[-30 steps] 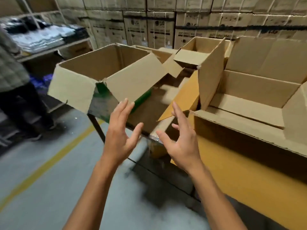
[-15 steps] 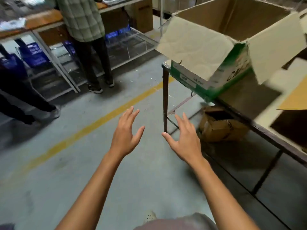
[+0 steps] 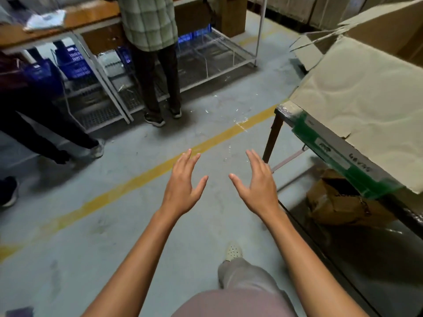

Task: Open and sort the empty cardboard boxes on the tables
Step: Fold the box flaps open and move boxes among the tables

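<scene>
My left hand (image 3: 183, 186) and my right hand (image 3: 258, 184) hover over the grey floor with fingers spread, palms facing each other, holding nothing. An open cardboard box with green printed sides (image 3: 357, 106) stands on the dark metal table (image 3: 283, 110) at the right, one pale flap hanging over the table's corner. It lies to the right of my right hand and apart from it. A crumpled small brown box (image 3: 338, 202) sits on the floor under the table.
A person in a checked shirt (image 3: 148, 24) stands at a workbench with wire shelves and blue baskets (image 3: 73, 62) across the aisle. Another person's legs (image 3: 45, 133) stride at the left. A yellow line (image 3: 137, 177) crosses the floor. My own leg and shoe (image 3: 232, 252) show below.
The view has swung left and down, away from the boxes on the table toward the floor and aisle. Both hands stay empty and spread, now further from the green box.
</scene>
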Demonstrator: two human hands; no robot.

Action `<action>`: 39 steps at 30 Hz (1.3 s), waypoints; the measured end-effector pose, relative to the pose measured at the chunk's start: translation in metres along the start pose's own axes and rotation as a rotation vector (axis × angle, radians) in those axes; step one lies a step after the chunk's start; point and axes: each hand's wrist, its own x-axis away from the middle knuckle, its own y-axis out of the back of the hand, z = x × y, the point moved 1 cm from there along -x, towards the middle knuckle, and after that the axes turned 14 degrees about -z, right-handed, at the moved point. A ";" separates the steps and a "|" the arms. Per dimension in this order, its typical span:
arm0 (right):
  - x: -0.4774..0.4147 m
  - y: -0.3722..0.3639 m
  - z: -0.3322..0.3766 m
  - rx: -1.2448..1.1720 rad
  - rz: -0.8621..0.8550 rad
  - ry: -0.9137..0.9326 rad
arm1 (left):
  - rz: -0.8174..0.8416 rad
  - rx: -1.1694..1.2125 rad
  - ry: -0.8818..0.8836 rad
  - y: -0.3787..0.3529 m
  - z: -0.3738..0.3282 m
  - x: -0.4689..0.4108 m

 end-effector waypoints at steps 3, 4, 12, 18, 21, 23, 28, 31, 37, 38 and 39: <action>-0.050 -0.027 0.002 -0.001 0.016 -0.024 | 0.022 -0.021 0.016 -0.011 0.019 -0.046; -0.066 -0.035 0.002 -0.008 0.028 -0.029 | 0.017 -0.020 0.018 -0.014 0.024 -0.063; -0.188 -0.096 -0.011 0.015 0.008 -0.069 | 0.009 0.006 -0.019 -0.054 0.072 -0.210; -0.295 -0.163 -0.033 0.068 -0.072 -0.143 | 0.029 0.073 -0.062 -0.111 0.136 -0.339; -0.352 -0.193 -0.038 0.086 -0.127 -0.206 | 0.093 0.101 -0.128 -0.136 0.166 -0.412; -0.389 -0.209 -0.037 0.099 -0.173 -0.248 | 0.134 0.115 -0.185 -0.148 0.179 -0.460; -0.477 -0.229 -0.042 0.131 -0.303 -0.356 | 0.256 0.163 -0.317 -0.192 0.187 -0.570; -0.523 -0.233 -0.059 0.162 -0.356 -0.394 | 0.308 0.189 -0.361 -0.230 0.180 -0.628; -0.625 -0.226 -0.125 0.188 -0.452 -0.468 | 0.357 0.255 -0.450 -0.333 0.144 -0.731; -0.644 -0.224 -0.140 0.191 -0.463 -0.476 | 0.358 0.262 -0.459 -0.352 0.134 -0.749; -0.662 -0.221 -0.155 0.193 -0.468 -0.486 | 0.359 0.269 -0.466 -0.371 0.124 -0.766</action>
